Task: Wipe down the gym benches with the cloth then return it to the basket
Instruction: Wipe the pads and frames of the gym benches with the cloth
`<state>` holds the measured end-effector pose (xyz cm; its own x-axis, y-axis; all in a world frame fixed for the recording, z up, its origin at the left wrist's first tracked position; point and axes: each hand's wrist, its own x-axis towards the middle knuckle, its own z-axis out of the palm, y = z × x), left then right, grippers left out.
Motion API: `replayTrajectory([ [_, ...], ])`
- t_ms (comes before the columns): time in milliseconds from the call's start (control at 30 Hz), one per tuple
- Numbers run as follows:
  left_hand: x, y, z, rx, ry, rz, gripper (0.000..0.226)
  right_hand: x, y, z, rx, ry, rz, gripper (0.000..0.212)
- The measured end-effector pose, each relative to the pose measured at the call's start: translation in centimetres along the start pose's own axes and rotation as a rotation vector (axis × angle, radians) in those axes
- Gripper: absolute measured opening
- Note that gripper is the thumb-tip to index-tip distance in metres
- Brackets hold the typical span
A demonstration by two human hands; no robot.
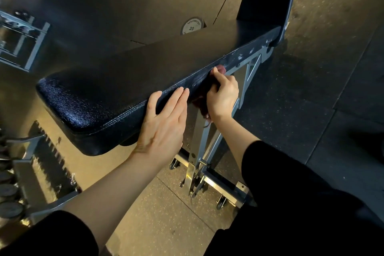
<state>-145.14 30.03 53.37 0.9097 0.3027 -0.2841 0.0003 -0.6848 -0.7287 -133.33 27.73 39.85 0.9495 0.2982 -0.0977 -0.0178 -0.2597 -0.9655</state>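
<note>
Cloth (pixel 200 101), dark red, was bunched against the near side edge of the bench pad (pixel 108 81), gripped by the right hand (pixel 223 94) with fingers curled around it. The left hand (pixel 164 124) lay flat on the same edge just beside it, fingers straight and together. A weight plate (pixel 192 26) marked 20 lay on the floor (pixel 311 89) beyond the pad.

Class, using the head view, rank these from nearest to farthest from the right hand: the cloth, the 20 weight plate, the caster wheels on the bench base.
1. cloth: gripped in the right hand, against the bench's side edge.
2. weight plate: beyond the bench, on the floor.
3. caster wheels: below, at the frame base; too close to the plate to rank surely.
</note>
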Motion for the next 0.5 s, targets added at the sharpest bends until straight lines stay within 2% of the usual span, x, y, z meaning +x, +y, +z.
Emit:
replayTrajectory([
  [67, 0.0, 0.1, 0.0, -0.005, 0.0, -0.008, 0.061, -0.5, -0.7, 0.0, 0.035, 0.017, 0.002, 0.042],
  [167, 0.2, 0.2, -0.1, -0.006, 0.006, -0.021, 0.063, -4.4, -1.5, 0.1, 0.081, -0.008, -0.238, 0.04],
  [233, 0.2, 0.2, 0.0, -0.001, 0.003, -0.014, 0.062, -3.5, -0.8, 0.0, 0.064, -0.027, -0.277, 0.04],
  [300, 0.2, 0.1, 0.0, -0.007, 0.006, -0.004, 0.062, -1.4, 0.1, 0.0, 0.004, -0.028, -0.199, 0.042],
  [400, 0.1, 0.1, -0.2, -0.007, -0.008, -0.01, 0.062, 1.4, 0.9, -0.6, -0.029, -0.029, 0.026, 0.047],
  [467, 0.0, 0.1, -0.3, -0.01, -0.025, -0.009, 0.062, 1.3, 0.1, -1.5, 0.061, 0.019, 0.094, 0.047],
  [500, 0.0, 0.1, -0.3, -0.014, -0.025, -0.011, 0.062, 0.5, -0.7, -2.1, 0.144, 0.006, 0.069, 0.048],
])
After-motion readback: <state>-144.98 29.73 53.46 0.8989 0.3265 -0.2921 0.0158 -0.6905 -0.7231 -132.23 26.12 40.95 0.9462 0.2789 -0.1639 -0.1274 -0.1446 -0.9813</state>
